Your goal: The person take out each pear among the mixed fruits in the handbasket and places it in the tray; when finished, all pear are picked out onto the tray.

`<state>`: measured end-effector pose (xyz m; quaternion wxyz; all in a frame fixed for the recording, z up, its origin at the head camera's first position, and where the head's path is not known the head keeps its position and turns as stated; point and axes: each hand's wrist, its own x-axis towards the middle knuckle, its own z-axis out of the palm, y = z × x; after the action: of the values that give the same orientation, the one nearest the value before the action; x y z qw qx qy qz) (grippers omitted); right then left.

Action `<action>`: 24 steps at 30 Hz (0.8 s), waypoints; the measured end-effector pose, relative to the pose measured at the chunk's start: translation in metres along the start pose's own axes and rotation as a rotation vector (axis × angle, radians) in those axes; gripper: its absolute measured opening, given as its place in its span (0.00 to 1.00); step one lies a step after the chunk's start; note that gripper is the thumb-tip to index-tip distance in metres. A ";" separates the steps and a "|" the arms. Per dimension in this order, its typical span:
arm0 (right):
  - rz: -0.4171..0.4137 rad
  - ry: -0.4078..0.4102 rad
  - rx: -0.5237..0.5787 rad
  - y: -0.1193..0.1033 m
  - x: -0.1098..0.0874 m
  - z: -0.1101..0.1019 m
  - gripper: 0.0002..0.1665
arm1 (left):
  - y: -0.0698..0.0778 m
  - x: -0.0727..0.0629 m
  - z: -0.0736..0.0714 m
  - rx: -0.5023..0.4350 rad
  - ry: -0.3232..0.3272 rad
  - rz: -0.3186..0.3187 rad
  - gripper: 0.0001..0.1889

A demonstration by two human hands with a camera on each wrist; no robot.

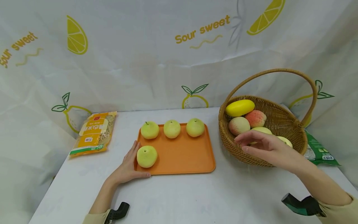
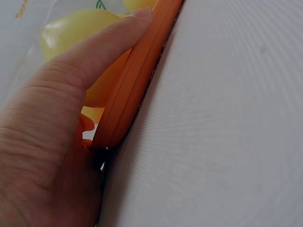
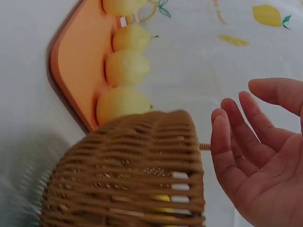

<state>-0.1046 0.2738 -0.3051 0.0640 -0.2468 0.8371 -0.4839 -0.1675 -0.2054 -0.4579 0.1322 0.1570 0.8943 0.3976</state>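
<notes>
An orange tray [image 1: 181, 155] lies on the table with three yellow-green pears along its back edge and one pear [image 1: 147, 156] at its front left. My left hand [image 1: 127, 166] rests against the tray's front left corner, fingers along the left side. In the left wrist view its thumb [image 2: 104, 45] lies straight along the tray's rim. Above the front of a wicker basket [image 1: 237, 152], my right hand [image 1: 265, 146] hovers with loosely bent fingers and nothing in them. Partly hidden behind it are two yellow-green fruits [image 1: 286, 141] in the basket.
Also in the basket are a long yellow fruit [image 1: 240, 108] and two peaches [image 1: 255, 119]. Its tall handle [image 1: 279, 70] arches over it. A yellow food bag [image 1: 93, 133] lies at the left, and a green bag [image 1: 321, 152] sits behind the basket's right side.
</notes>
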 end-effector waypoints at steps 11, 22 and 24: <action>0.076 -0.034 -0.376 0.018 0.004 -0.048 0.15 | 0.001 -0.001 0.001 0.012 0.001 0.005 0.69; 0.207 -0.229 -0.554 0.031 0.024 -0.078 0.20 | 0.000 -0.002 0.001 0.012 0.007 0.017 0.69; 0.240 -0.264 -0.578 0.032 0.028 -0.082 0.22 | 0.000 -0.002 0.001 0.014 0.007 0.017 0.69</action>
<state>-0.1690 0.3371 -0.2854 0.1556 -0.2152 0.9473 -0.1793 -0.1656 -0.2057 -0.4586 0.1243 0.1643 0.8962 0.3929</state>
